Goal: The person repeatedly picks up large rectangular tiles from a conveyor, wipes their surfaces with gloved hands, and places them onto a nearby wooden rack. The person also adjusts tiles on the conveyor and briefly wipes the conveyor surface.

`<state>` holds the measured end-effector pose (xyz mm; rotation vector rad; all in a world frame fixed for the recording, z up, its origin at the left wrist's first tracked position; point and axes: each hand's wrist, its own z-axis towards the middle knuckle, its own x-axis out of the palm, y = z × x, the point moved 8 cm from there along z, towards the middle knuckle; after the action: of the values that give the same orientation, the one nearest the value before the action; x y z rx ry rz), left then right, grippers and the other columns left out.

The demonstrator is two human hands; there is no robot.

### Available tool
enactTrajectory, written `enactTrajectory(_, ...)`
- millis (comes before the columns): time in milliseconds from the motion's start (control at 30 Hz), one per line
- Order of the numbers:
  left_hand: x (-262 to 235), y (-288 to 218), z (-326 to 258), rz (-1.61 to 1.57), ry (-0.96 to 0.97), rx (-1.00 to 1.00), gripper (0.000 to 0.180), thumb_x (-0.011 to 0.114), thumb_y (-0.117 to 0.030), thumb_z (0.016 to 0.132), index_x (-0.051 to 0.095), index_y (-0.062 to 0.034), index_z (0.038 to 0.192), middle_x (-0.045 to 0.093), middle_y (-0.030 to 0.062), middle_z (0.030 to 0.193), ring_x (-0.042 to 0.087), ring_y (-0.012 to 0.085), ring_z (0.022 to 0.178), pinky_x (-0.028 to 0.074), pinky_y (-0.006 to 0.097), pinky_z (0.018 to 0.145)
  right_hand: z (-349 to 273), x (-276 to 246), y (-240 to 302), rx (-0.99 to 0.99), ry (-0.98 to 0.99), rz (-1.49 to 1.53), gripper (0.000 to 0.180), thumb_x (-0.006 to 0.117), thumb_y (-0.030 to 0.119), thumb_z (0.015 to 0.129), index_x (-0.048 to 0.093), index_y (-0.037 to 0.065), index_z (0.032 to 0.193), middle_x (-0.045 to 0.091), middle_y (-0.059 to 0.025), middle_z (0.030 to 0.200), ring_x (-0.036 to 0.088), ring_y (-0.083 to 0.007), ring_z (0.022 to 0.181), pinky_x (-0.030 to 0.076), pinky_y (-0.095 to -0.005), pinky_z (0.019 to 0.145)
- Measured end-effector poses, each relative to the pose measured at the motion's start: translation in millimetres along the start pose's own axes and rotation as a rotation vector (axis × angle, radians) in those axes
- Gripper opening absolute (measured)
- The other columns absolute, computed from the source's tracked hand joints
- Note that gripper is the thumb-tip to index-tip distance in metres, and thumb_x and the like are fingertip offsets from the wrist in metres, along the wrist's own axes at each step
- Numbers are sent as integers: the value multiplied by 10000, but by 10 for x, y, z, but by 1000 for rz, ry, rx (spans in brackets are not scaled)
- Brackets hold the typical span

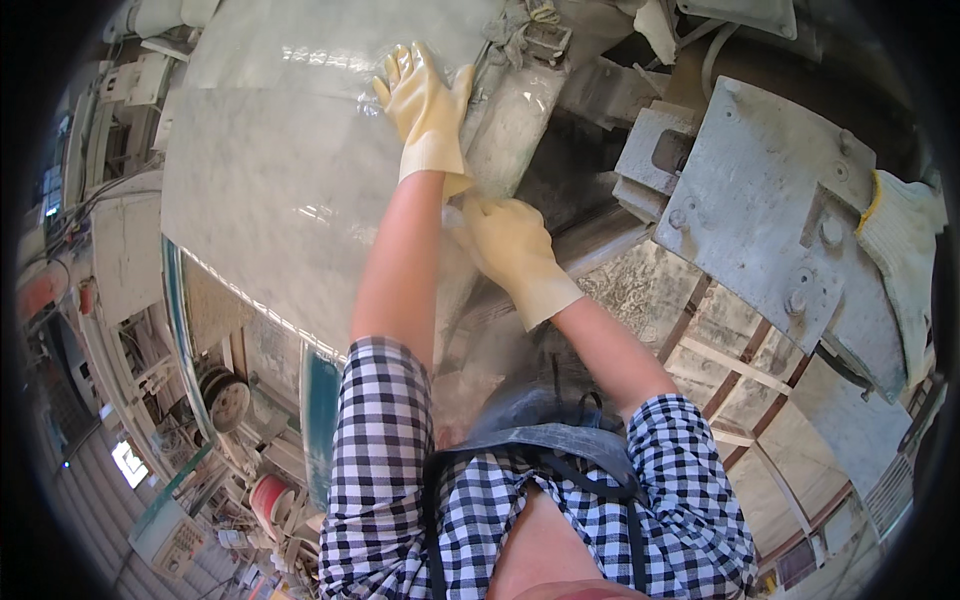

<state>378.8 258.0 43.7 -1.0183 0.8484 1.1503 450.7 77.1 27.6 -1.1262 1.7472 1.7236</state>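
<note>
One pale marble slab (290,190) lay wet beneath the left hand (425,105), which pressed flat on it, fingers spread, gripping nothing. The right hand (510,250), fingers curled, rested at the slab's near edge; its grasp could not be made out. Both wore yellow gloves.

The right hand (512,250) perhaps grips the stone slab's (290,170) edge, its fingertips hidden behind the left forearm (400,260).
</note>
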Motion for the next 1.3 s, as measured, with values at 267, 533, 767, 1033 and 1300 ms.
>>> enactTrajectory(267,53,-7,-22,40,45,71,733,720,-485,912,568,-41,1475,526,134,1569,405,312,1508,224,491,1276,-8,27,-50,-25,-52,57,321,664,348,952,677,37,1031,734,-159,981,714,-370,935,559,-503,838)
enactTrajectory(533,-325,473,-691,-30,124,-10,728,713,-447,934,492,-78,1521,453,174,1616,337,340,1548,208,490,1279,-47,-23,-31,-105,-182,53,304,640,363,964,644,60,985,722,-163,837,710,-390,825,569,-510,753)
enactTrajectory(767,-498,674,-1019,-58,141,-18,696,735,-367,931,491,-78,1515,460,201,1603,348,349,1541,213,490,1278,-47,0,-41,-148,-218,54,271,663,338,951,622,73,910,720,-138,851,704,-378,820,558,-506,724)
enactTrajectory(1033,-545,644,-1090,1,166,80,679,711,-349,947,495,-44,1514,464,216,1594,357,358,1533,215,488,1278,-51,-15,-44,-140,-245,60,264,675,341,946,622,90,884,716,-135,838,701,-377,819,548,-510,714)
enactTrajectory(1300,-954,1145,-1727,-150,34,86,620,689,-295,965,518,-27,1497,510,219,1553,420,381,1490,296,490,1246,-60,-54,5,-143,-199,10,297,645,362,966,649,84,861,723,-137,843,706,-368,803,555,-504,720)
